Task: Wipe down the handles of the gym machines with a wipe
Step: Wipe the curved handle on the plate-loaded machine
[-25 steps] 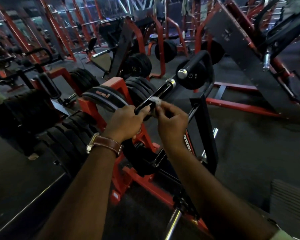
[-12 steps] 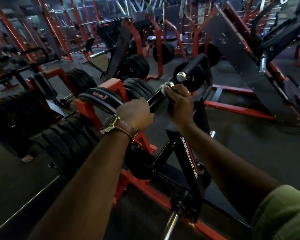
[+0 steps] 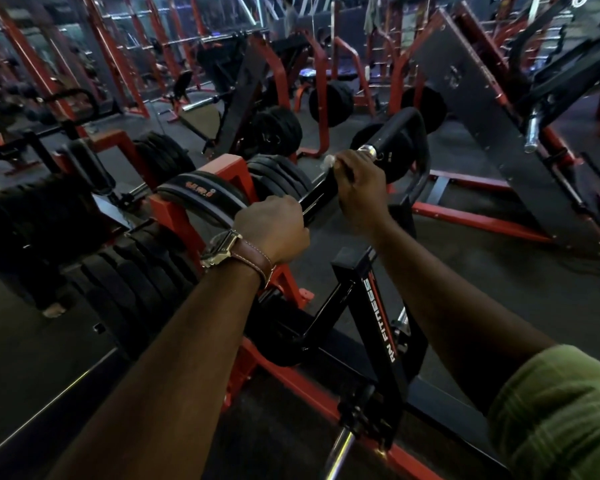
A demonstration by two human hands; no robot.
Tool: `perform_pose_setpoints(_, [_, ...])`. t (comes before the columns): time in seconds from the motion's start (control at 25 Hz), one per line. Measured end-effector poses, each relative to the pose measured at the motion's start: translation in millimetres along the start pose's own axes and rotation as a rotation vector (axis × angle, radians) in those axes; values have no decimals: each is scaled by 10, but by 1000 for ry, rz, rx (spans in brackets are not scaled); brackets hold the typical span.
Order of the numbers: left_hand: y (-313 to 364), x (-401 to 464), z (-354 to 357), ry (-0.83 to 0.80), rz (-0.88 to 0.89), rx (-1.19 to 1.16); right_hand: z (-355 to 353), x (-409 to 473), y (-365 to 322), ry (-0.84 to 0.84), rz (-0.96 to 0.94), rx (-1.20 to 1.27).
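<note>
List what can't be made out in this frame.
- Wipe: head view, mostly hidden under the right hand; only a white corner shows.
- Handle under the left hand: covered by the fingers.
- Lettering on the weight plate: too small.

"RN FITNESS" on black machine post [image 3: 378, 327]

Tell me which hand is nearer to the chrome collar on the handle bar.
Right. The right hand grips the bar just below the chrome collar, wipe under its fingers. The left hand grips farther down the handle bar.
</note>
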State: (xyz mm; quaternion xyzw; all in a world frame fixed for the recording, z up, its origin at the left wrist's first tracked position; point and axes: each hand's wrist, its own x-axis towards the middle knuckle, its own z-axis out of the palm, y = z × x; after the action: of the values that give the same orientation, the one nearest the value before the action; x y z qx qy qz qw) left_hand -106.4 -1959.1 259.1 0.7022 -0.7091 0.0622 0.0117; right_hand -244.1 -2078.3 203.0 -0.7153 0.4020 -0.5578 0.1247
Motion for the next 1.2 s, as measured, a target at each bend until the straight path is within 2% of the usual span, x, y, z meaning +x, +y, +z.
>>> perform_pose_setpoints(0.08, [13,3,-21,-10,-14,-14,25,171,-50,-117,199,88])
perform_pose_setpoints(0.12, [18,2,-30,-14,-21,-20,31,252,-55,-138,375,252])
perform_pose_setpoints(0.16, [17,1,-32,-18,-26,-25,20,288,-72,-135,610,539])
perform_pose_setpoints(0.2, [14,0,-31,-20,-28,-29,5,268,-100,-82,834,844])
perform_pose_setpoints(0.24, [17,0,-33,-18,-28,-32,-19,202,-113,-1,962,1095])
perform_pose_setpoints(0.32, [17,-3,-36,-11,-31,-34,52,-28,-113,175,1000,1284])
perform_pose_setpoints(0.4, [17,0,-40,-13,-37,-33,147,-254,-208,308,868,1132])
perform_pose_setpoints(0.48, [20,0,-36,-14,-39,-31,190,-321,-250,322,624,723])
perform_pose_setpoints(0.56, [15,4,-21,-17,-39,-37,113,-194,-228,178,415,309])
perform_pose_setpoints(0.64, [5,15,-14,-18,-39,-49,-20,32,-170,19,379,151])
perform_pose_setpoints(0.72, [-1,19,-17,-28,-48,-76,-104,186,-142,-57,562,272])
perform_pose_setpoints(0.8, [-3,20,-21,-39,-54,-105,-70,166,-134,-8,895,736])
perform_pose_setpoints(0.84, [-3,23,-21,-40,-54,-118,-29,113,-122,48,994,958])
perform_pose_setpoints(0.92, [-8,28,-17,-36,-55,-139,19,-11,-152,185,1067,1217])
perform_pose_setpoints(1.0, [-19,37,2,-33,-60,-148,17,-78,-229,305,1128,1317])
perform_pose_setpoints(1.08, [-31,56,23,-34,-65,-151,98,-128,-377,405,1116,1151])
perform_pose_setpoints(1.2, [-51,87,52,-33,-86,-184,316,-238,-478,377,755,594])
